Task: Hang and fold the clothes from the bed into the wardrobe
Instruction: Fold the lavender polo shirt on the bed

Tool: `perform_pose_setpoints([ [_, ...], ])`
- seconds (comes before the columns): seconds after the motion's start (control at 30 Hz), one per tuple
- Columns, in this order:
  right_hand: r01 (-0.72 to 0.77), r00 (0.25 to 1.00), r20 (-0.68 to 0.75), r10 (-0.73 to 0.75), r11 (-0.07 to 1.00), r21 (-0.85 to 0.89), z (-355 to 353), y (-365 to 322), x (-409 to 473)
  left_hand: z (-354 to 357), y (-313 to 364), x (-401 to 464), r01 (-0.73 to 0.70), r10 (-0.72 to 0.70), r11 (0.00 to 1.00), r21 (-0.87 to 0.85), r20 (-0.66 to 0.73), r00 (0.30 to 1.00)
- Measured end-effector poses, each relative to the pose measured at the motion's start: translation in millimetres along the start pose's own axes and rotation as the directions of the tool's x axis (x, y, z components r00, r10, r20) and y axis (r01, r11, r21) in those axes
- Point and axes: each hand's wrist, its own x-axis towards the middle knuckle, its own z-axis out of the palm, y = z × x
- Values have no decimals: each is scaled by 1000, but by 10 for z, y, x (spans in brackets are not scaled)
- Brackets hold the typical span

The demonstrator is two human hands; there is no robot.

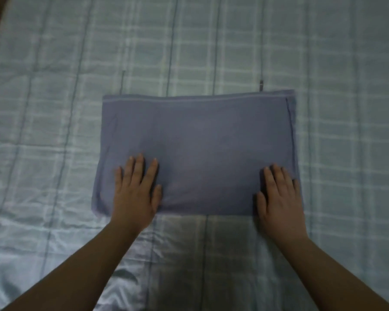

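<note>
Head view, looking down: a person's left hand [135,189] and right hand [279,196] rest palm down, fingers straight, on the near corners of a folded blue garment [200,151]. It lies flat as a neat rectangle in the middle of a bed [54,108] covered with a pale checked sheet, its pale-stitched hem along the far edge. Both forearms reach in from below.

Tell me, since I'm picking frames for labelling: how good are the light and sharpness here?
Head view: dim, bluish light; soft all over, with the blue folded garment edges slightly smeared; both hands' shadows fall on it; sheen on the checked bedsheet lower left; dark blurred shape in the top-left corner.
</note>
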Motion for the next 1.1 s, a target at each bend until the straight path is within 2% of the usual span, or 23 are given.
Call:
perform_pose_setpoints([
  [0.13,-118,987,-92,133,981,153,-106,274,-82,-64,744,485,-220,209,965,-140,-90,974],
  [0.23,-206,952,-162,259,935,289,-135,382,-132,-73,1387,956,-306,295,924,-231,-84,952],
  [0.3,-318,916,-118,383,873,370,-122,434,-134,-66,1767,1287,-304,309,910,-283,-26,951],
  [0.37,-445,863,-6,505,766,464,-116,477,-109,-92,2080,1627,-271,301,909,-317,51,952],
  [0.47,-522,833,109,542,707,476,-125,550,-57,-176,2487,2054,-259,320,912,-317,157,934],
  [0.53,-534,832,155,532,696,479,-143,588,-27,-213,2749,2197,-175,246,934,-313,203,948],
  [0.6,-563,820,222,528,673,480,-176,602,-4,-208,2985,2224,2,91,942,-335,261,961],
  [0.67,-593,804,307,508,653,471,-204,596,6,-128,3169,2202,105,-7,948,-300,310,951],
  [0.8,-608,788,390,477,700,374,-236,521,-8,47,3346,2211,151,-118,984,-91,294,948],
  [0.9,-616,782,397,480,691,378,-260,510,-4,110,3365,2236,121,-108,992,-38,246,963],
  [1.0,-625,776,396,491,681,382,-285,512,14,84,3275,2238,117,-84,982,-151,210,974],
  [1.1,-610,792,369,486,665,432,-350,434,18,-9,3133,2266,143,-83,956,-256,232,969],
])
